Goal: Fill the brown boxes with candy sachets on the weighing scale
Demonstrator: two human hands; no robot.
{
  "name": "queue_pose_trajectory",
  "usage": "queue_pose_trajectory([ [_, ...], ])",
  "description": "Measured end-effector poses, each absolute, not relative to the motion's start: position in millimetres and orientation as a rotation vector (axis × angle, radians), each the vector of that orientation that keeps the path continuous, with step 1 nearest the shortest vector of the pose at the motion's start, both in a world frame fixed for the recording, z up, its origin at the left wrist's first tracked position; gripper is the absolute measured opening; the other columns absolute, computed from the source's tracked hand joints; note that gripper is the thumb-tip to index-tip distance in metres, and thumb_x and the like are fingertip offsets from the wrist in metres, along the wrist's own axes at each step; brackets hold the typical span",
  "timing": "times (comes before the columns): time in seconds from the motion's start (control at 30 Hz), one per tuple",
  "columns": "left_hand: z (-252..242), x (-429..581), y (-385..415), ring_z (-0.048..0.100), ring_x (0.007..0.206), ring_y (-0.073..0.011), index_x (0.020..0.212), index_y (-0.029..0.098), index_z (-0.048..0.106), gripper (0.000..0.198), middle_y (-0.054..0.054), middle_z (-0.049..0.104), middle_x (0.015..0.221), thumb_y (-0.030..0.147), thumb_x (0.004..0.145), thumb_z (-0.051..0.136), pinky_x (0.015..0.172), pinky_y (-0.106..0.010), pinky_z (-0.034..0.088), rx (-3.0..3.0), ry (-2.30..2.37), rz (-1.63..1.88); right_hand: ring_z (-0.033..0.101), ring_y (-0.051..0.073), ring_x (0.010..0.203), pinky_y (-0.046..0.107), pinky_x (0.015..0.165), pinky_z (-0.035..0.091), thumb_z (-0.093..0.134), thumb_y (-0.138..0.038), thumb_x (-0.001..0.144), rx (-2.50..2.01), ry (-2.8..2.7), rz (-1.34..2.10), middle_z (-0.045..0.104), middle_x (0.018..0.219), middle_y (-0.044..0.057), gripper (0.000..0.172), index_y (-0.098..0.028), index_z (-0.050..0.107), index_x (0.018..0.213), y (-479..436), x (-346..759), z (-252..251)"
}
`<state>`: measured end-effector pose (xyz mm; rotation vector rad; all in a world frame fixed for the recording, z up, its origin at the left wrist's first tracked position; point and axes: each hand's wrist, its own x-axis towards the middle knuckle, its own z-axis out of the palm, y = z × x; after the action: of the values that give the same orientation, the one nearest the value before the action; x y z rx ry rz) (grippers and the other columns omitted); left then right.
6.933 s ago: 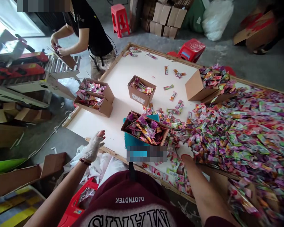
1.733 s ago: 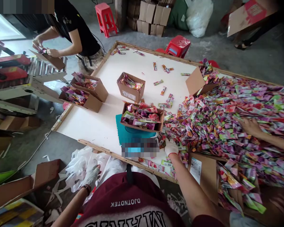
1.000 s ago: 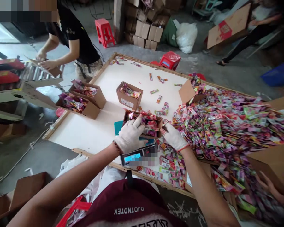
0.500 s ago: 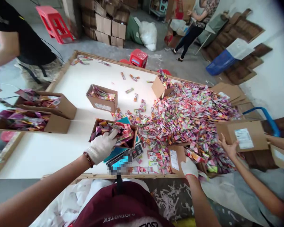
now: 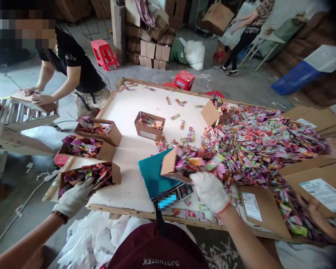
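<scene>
My left hand (image 5: 74, 200), in a white knit glove, is closed over the near side of a brown carton (image 5: 116, 174) at the table's left front. Its fingertips lie among the small colourful packets (image 5: 93, 172) inside. My right hand (image 5: 211, 191), gloved too, grips the near side of another packet-filled carton (image 5: 168, 163), tilted over the right part of a scale (image 5: 151, 173) with a teal plate. I cannot tell whether this carton touches the plate. My right thumb is partly hidden.
Two filled cartons (image 5: 109, 130) stand behind my left hand, another (image 5: 149, 129) mid-table. A large packet heap (image 5: 263, 142) covers the right side, with a labelled carton (image 5: 264, 209) in front. A co-worker's hand (image 5: 315, 213) is at a carton (image 5: 302, 168). Another person (image 5: 72, 71) handles a box by rollers (image 5: 16, 112).
The carton under my left hand has moved from the scale to the table's left front. My right hand has come left, bringing a filled carton over the scale. The view has shifted left.
</scene>
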<state>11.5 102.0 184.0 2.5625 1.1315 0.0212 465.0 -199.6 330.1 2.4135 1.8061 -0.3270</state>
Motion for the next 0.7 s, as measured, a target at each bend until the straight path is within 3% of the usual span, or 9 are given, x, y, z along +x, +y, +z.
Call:
queue_pose_trajectory([
  [0.13, 157, 0, 142, 0.064, 0.110, -0.0344, 0.101, 0.018, 0.071, 0.037, -0.019, 0.069, 0.124, 0.032, 0.085, 0.040, 0.097, -0.049, 0.051, 2.671, 1.202, -0.157, 0.064, 0.023, 0.089, 0.033, 0.074, 0.040, 0.043, -0.015, 0.098, 2.120, 2.018, -0.401, 0.071, 0.094, 0.008, 0.028, -0.022, 0.069, 0.105, -130, 419, 310],
  [0.23, 162, 2, 168, 0.060, 0.112, -0.0300, 0.105, 0.018, 0.069, 0.037, -0.014, 0.062, 0.138, 0.031, 0.090, 0.037, 0.098, -0.048, 0.049, 2.713, 1.250, -0.323, 0.065, 0.025, 0.092, 0.035, 0.076, 0.043, 0.045, -0.014, 0.097, 2.127, 2.026, -0.445, 0.071, 0.098, 0.008, 0.026, -0.020, 0.068, 0.106, -120, 404, 311],
  [0.33, 173, 9, 189, 0.057, 0.112, -0.0255, 0.107, 0.019, 0.068, 0.033, -0.009, 0.053, 0.149, 0.033, 0.091, 0.043, 0.101, -0.046, 0.045, 2.714, 1.255, -0.419, 0.065, 0.024, 0.097, 0.035, 0.085, 0.046, 0.054, -0.018, 0.095, 2.390, 2.064, -0.522, 0.072, 0.103, 0.008, 0.016, -0.019, 0.066, 0.105, -139, 411, 332],
  [0.43, 178, 15, 196, 0.052, 0.119, -0.0259, 0.111, 0.015, 0.067, 0.031, -0.010, 0.054, 0.147, 0.030, 0.090, 0.049, 0.106, -0.048, 0.040, 2.755, 1.238, -0.445, 0.066, 0.022, 0.096, 0.035, 0.089, 0.049, 0.059, -0.028, 0.094, 2.802, 1.962, -0.543, 0.071, 0.102, 0.007, 0.012, -0.021, 0.064, 0.102, -171, 432, 353],
  [0.57, 184, 18, 176, 0.039, 0.137, -0.0331, 0.115, 0.011, 0.065, 0.039, -0.013, 0.057, 0.143, 0.038, 0.087, 0.063, 0.114, -0.061, 0.027, 2.843, 1.245, -0.265, 0.067, 0.019, 0.080, 0.035, 0.079, 0.053, 0.063, -0.038, 0.091, 3.279, 1.545, -0.555, 0.070, 0.094, 0.003, 0.020, -0.023, 0.061, 0.104, -209, 462, 360],
  [0.7, 202, 20, 135, 0.035, 0.143, -0.0359, 0.125, 0.013, 0.061, 0.057, -0.016, 0.047, 0.154, 0.055, 0.086, 0.065, 0.116, -0.067, 0.020, 2.799, 1.350, 0.041, 0.068, 0.020, 0.084, 0.039, 0.081, 0.057, 0.069, -0.043, 0.085, 3.544, 1.414, -0.644, 0.068, 0.102, 0.006, 0.035, -0.021, 0.061, 0.111, -223, 477, 354],
])
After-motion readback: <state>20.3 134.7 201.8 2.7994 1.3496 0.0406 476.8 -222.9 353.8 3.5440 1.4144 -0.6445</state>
